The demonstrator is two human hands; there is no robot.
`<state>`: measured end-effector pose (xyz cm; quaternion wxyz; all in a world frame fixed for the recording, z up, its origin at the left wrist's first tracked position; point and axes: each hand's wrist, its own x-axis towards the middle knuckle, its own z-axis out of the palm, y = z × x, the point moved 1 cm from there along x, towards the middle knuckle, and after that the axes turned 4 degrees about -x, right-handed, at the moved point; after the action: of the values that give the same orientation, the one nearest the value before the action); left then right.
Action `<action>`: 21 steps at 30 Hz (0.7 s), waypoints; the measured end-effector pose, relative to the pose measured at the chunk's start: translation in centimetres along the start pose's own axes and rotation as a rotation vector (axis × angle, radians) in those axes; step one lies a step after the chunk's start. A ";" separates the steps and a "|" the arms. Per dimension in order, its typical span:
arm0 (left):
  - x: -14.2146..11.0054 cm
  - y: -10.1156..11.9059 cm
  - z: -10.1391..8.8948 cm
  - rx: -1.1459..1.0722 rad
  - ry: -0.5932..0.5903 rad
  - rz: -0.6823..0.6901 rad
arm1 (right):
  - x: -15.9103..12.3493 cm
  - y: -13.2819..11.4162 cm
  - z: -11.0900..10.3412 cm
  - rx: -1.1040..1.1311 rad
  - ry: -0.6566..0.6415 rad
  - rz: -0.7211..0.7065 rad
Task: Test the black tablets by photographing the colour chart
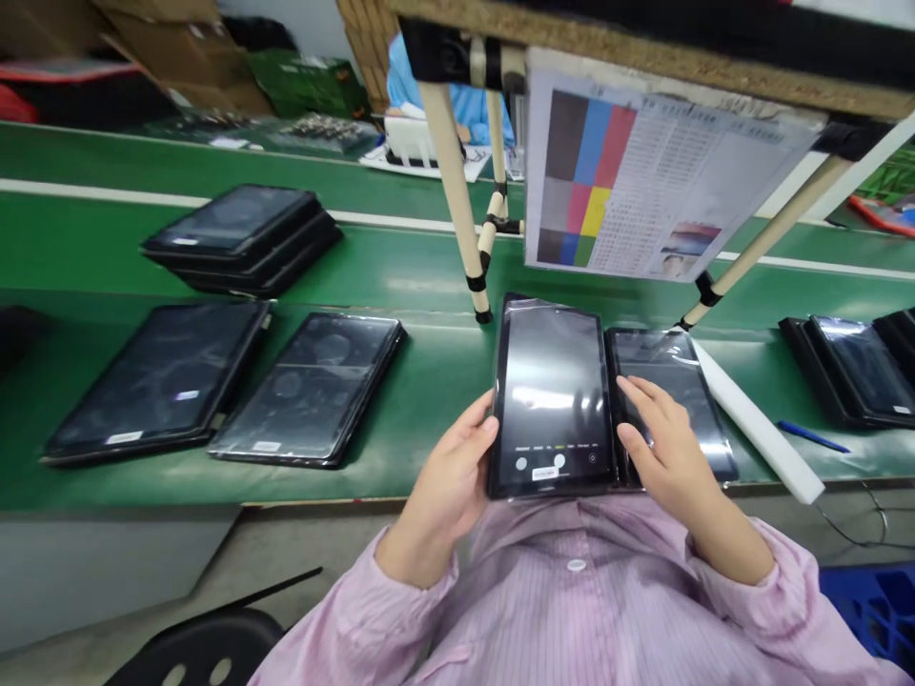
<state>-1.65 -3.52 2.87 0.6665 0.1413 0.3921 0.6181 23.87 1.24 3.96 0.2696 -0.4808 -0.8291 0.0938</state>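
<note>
A black tablet (554,381) with its screen lit, showing a camera-style row of icons along the bottom, is in front of my body at the bench edge. My left hand (457,467) grips its left side, thumb on the edge and fingers beneath. My right hand (664,438) has its fingers apart over a second, dark tablet (654,353), which lies flat just to the right. The thumb and fingertips are close to the lit tablet's right edge; whether they touch it I cannot tell.
Two dark tablets, one (164,376) beside another (315,381), lie at left, with a tablet stack (243,229) behind. A pipe-legged shelf (454,181) holds a colour chart (593,171). Right are a white bar (762,424), blue pen (813,436) and more tablets (858,362). Opposite sits a person (404,76).
</note>
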 end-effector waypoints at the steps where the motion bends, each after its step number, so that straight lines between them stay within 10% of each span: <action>1: -0.4 0.0 0.1 -0.003 -0.019 0.023 | 0.3 0.2 -0.1 0.081 0.005 0.021; 8: -1.4 -1.2 2.4 -0.006 -0.062 0.200 | 1.8 1.2 0.3 0.897 0.255 0.128; 13: -0.3 -3.3 4.6 0.107 0.026 0.572 | 3.8 1.7 0.0 1.286 0.167 0.323; 21: -0.1 -5.0 4.2 1.118 0.104 1.012 | 5.4 2.6 -0.6 1.260 0.102 0.236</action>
<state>4.86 -3.32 2.23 0.1111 0.5919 0.5653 0.5637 24.02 7.06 5.31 0.5275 -0.3219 -0.5425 0.5690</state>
